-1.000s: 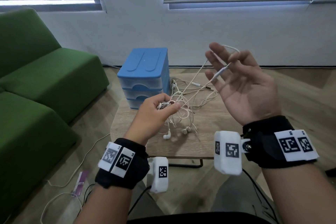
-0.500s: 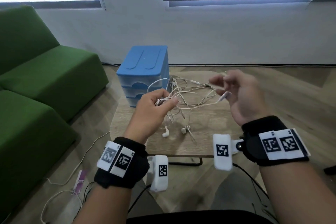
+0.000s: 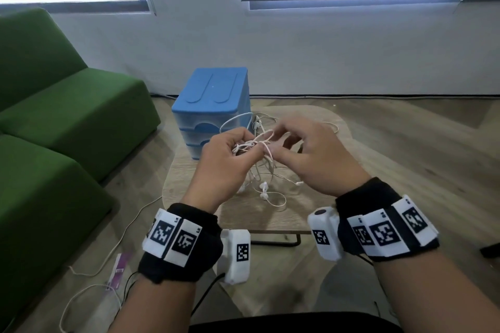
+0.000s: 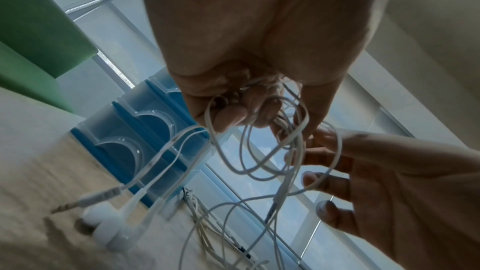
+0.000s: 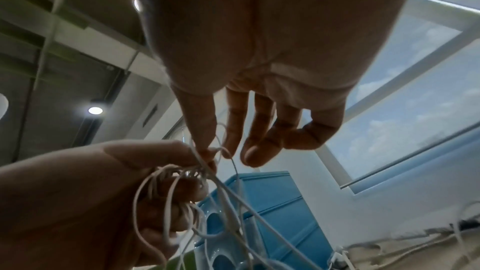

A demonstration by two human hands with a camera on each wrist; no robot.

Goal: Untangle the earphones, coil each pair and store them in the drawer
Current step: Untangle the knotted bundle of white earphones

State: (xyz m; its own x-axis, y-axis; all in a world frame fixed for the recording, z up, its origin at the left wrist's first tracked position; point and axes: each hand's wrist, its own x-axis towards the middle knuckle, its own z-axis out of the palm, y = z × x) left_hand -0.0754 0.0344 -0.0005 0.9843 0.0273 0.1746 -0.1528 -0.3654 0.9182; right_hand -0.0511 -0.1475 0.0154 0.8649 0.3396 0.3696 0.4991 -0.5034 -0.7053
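A tangle of white earphones (image 3: pixel 258 170) hangs from my left hand (image 3: pixel 227 154), which grips the knotted middle above the wooden table (image 3: pixel 186 186). Earbuds (image 3: pixel 263 186) dangle down to the tabletop. My right hand (image 3: pixel 305 154) is right beside it, thumb and forefinger pinching a cord loop (image 5: pixel 217 149) at the knot, the other fingers loosely bent. In the left wrist view the cords (image 4: pixel 259 151) loop down past the earbuds (image 4: pixel 111 227) and a jack plug (image 4: pixel 85 200). The blue drawer unit (image 3: pixel 213 94) stands on the table's far left with its drawers closed.
More white earphone cords (image 3: pixel 266 120) lie on the table beside the drawer unit. A green sofa (image 3: pixel 54 130) fills the left side. A loose cable (image 3: pixel 89 273) and a purple strip (image 3: pixel 117 269) lie on the floor at lower left.
My right hand came down from a raised, palm-up spread with a cord draped over it, turned palm down and closed in on the bundle in my left hand.
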